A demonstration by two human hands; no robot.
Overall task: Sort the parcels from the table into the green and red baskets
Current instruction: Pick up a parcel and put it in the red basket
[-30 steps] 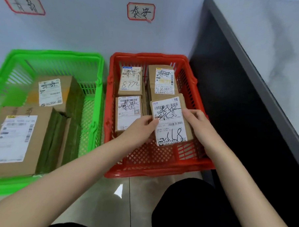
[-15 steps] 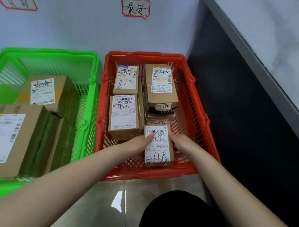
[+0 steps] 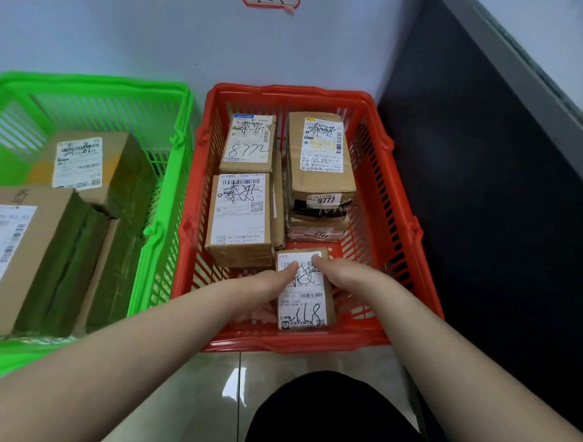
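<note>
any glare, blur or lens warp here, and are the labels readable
Head view: white glare patch on the glossy floor tile; wide-angle warp bows the rim of the green plastic basket; the label on the large brown cardboard parcel is smeared; labels in the red plastic basket read sharply (8772, 9777), as does the small brown cardboard parcel gripped by left hand and right hand.
</note>
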